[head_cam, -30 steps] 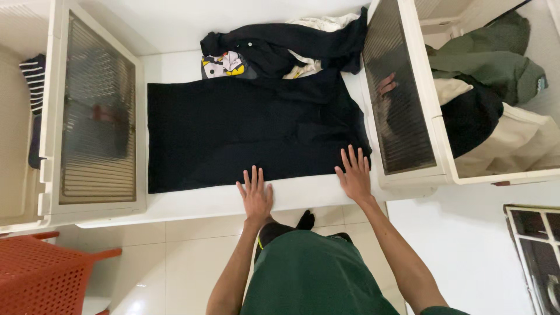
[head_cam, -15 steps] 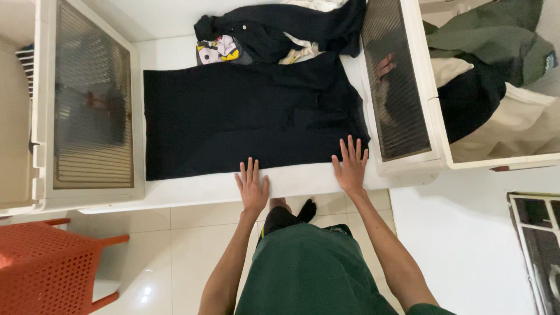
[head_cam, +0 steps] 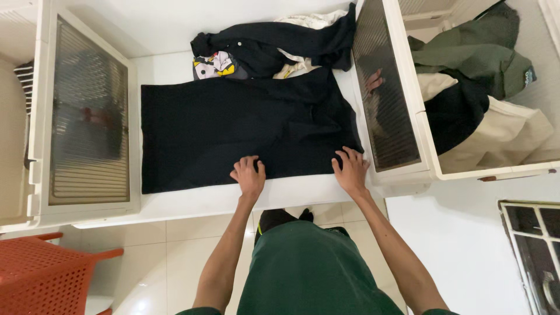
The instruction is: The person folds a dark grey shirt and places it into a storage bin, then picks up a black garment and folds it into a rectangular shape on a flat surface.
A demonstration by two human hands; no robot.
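On the white bench (head_cam: 204, 201), both my hands (head_cam: 249, 177) (head_cam: 350, 169) pinch the black garment's (head_cam: 233, 128) near edge; lift evenly, keep corners aligned.

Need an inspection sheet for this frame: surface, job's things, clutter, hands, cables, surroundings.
Surface: white shelf between two open cabinet doors, bare strip along the near edge.
Job's things: black garment spread flat on the shelf.
Clutter: pile of clothes at the back, dark, cream and one printed piece.
Hands: left hand and right hand both curl their fingers on the garment's near edge; whether either pinches the cloth cannot be told.
Cables: nothing seen.
Surroundings: right compartment holds green, dark and cream clothes; red plastic basket on the tiled floor; metal grille at lower right.
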